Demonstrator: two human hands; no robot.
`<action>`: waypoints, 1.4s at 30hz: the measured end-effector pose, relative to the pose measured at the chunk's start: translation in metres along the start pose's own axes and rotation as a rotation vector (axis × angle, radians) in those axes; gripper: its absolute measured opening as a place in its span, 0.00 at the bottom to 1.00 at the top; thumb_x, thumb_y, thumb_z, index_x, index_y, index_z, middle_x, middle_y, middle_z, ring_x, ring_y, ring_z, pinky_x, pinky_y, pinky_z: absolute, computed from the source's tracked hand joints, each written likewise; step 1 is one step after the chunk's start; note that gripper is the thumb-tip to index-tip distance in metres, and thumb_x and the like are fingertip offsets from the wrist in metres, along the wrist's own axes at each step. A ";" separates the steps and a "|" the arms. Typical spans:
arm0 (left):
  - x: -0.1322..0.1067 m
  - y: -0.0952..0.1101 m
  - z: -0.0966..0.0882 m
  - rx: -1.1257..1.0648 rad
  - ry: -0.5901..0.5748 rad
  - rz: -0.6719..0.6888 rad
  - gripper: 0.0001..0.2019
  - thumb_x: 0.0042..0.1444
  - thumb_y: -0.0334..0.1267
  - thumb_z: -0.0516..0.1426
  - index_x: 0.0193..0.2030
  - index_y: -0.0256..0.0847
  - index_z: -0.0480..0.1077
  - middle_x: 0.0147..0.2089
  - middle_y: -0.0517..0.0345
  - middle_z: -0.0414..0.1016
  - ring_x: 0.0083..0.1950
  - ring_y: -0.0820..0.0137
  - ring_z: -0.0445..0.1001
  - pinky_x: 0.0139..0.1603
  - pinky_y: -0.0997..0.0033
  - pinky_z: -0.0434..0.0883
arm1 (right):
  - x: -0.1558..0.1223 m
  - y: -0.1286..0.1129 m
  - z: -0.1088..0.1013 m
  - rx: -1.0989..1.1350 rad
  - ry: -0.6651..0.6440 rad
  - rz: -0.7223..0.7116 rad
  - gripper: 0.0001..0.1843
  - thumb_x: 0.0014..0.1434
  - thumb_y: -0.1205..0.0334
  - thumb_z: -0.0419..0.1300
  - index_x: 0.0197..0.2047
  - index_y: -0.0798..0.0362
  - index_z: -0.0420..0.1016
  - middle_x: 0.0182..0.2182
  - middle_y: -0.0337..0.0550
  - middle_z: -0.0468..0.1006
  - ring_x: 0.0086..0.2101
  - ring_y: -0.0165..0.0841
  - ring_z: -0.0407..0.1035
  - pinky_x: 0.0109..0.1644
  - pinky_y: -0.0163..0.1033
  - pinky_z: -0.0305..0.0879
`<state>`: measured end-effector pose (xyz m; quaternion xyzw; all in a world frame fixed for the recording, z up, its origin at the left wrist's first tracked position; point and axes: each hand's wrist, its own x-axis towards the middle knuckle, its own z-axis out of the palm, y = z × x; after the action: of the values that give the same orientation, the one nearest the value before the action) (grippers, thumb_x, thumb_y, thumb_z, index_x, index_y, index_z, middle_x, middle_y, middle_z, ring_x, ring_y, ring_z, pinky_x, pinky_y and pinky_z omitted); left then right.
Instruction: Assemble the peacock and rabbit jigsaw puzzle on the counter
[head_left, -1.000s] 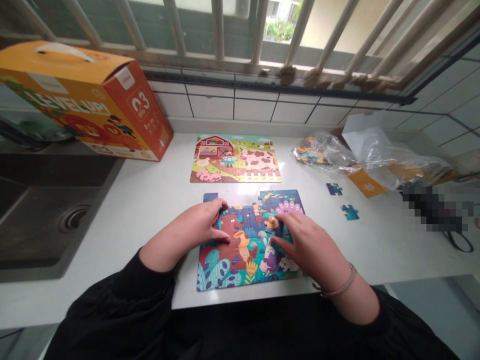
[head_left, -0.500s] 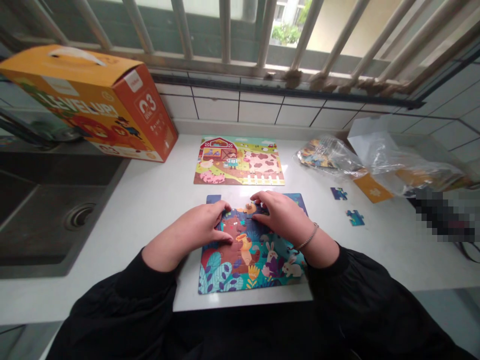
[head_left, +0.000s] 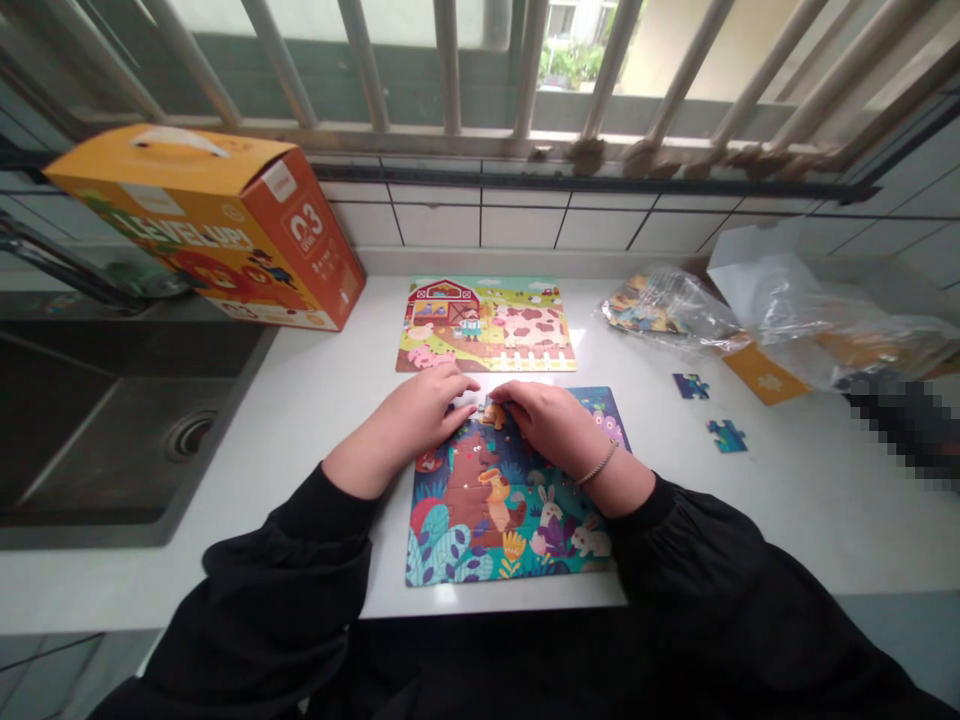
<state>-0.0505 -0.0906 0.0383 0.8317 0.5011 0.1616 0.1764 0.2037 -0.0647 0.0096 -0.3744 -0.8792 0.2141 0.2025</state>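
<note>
A dark forest jigsaw puzzle [head_left: 480, 540], with a bear, a fox and rabbits, lies flat in front of me. Over its top edge, my right hand [head_left: 551, 425] pinches a puzzle piece [head_left: 493, 414] with an orange-brown figure on it, next to a gap in the top row. My left hand [head_left: 409, 425] rests over the upper left corner, thumb and forefinger apart and pointing at that gap. Its other fingers are partly hidden, and it covers part of the puzzle. Two loose puzzle pieces, a upper one [head_left: 691, 386] and a lower one [head_left: 727, 435], lie to the right.
A finished farm puzzle [head_left: 525, 325] lies behind the forest one. At the back left stands an orange box [head_left: 225, 230], beside a dark sink [head_left: 142, 440]. A clear plastic bag [head_left: 667, 310] of pieces and an opened carton [head_left: 772, 375] are at the back right, below window bars.
My left hand has moved up and away from the bear toward the puzzle's top edge. My right hand and the piece have shifted slightly left. The camera view has shifted a little.
</note>
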 end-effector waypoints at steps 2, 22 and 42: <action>0.005 -0.003 0.003 -0.038 -0.038 0.082 0.11 0.72 0.39 0.61 0.57 0.40 0.80 0.54 0.45 0.79 0.59 0.56 0.77 0.62 0.55 0.74 | 0.001 0.000 0.001 -0.012 0.010 0.005 0.14 0.77 0.71 0.56 0.55 0.52 0.82 0.46 0.48 0.87 0.44 0.37 0.80 0.49 0.40 0.73; -0.001 -0.011 0.019 -0.027 0.070 0.022 0.07 0.71 0.33 0.59 0.47 0.40 0.80 0.49 0.48 0.77 0.54 0.57 0.76 0.59 0.55 0.75 | 0.002 0.004 0.003 0.051 -0.012 -0.209 0.10 0.73 0.70 0.65 0.50 0.48 0.89 0.54 0.45 0.89 0.58 0.39 0.82 0.70 0.52 0.77; -0.006 -0.022 0.008 0.023 0.124 -0.025 0.13 0.73 0.44 0.55 0.47 0.42 0.79 0.50 0.46 0.80 0.56 0.53 0.78 0.61 0.52 0.75 | -0.028 0.051 -0.064 -0.349 0.354 0.282 0.15 0.74 0.66 0.54 0.50 0.58 0.83 0.47 0.63 0.81 0.51 0.52 0.73 0.62 0.60 0.68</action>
<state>-0.0666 -0.0869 0.0205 0.8156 0.5234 0.2049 0.1375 0.2835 -0.0394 0.0303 -0.5538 -0.7930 0.0169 0.2534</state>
